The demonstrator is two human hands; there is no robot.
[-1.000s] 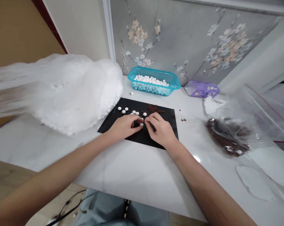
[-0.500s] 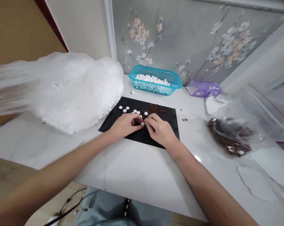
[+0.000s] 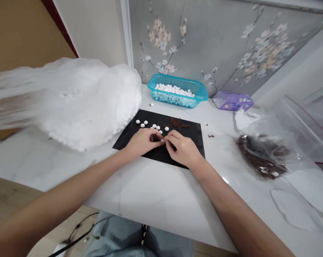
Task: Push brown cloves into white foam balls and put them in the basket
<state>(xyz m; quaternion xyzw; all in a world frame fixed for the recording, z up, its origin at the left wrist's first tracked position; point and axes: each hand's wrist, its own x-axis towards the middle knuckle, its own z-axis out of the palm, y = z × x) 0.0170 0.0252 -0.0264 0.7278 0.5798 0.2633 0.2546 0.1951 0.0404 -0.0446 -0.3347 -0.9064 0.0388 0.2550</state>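
Note:
My left hand (image 3: 141, 142) pinches a small white ball (image 3: 162, 141) between thumb and fingers, low over a black mat (image 3: 158, 155). Right against that ball, the closed fingertips of my right hand (image 3: 185, 148) meet it; whatever they grip is too small to make out. Several loose white balls (image 3: 142, 125) lie on the mat beyond my left hand, and one white ball (image 3: 166, 129) sits just past my right fingertips. A little pile of brown pieces (image 3: 175, 122) rests near the mat's far edge.
A blue basket (image 3: 204, 95) of white balls stands behind the mat. On the left bulges a big clear bag (image 3: 91, 103) of white balls. To the right are a plastic bag of brown pieces (image 3: 260, 162), a purple packet (image 3: 233, 101) and stray brown bits (image 3: 211, 135).
My right fingertips have shifted slightly and now cover more of the white ball. My left hand keeps its pinch. The whole view has moved very slightly.

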